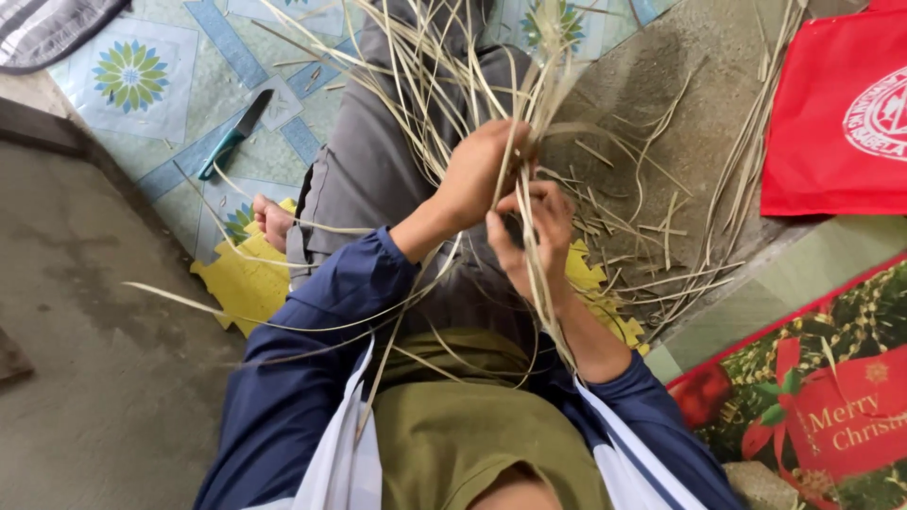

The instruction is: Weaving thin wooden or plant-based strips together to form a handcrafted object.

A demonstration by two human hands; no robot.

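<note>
A seated person works a bundle of pale, flat dried leaf strips [529, 104], thin and ribbon-like, straw-coloured and stiff enough to fan upward and outward over the lap. The left hand [477, 175] is closed in a fist around the gathered strips, knuckles up, wrist bent and forearm rising from a navy blue sleeve [312, 331]. The right hand [531, 241] sits just below and beside it, palm toward the body, fingers [548, 203] curled loosely about several strands with the thumb pressing them; how tightly it grips cannot be told. Long loose ends trail down past both wrists, curving across an olive green cloth [453, 425] and grey trousers [368, 161]. The bundle is held above the lap, between the two hands, its upper ends blurred. A bare foot [272, 219] rests on a yellow foam mat [246, 283] with jigsaw edges. More cut strips lie scattered on a rough grey concrete floor [661, 123] to the right. On a glossy floor sheet patterned with blue bands and green flower motifs [132, 76], a knife with a teal handle [234, 137] lies well apart from the hands. A red fabric bag [831, 123] lies at upper right, and a printed festive plastic sheet [812, 397] in red and green at lower right.
</note>
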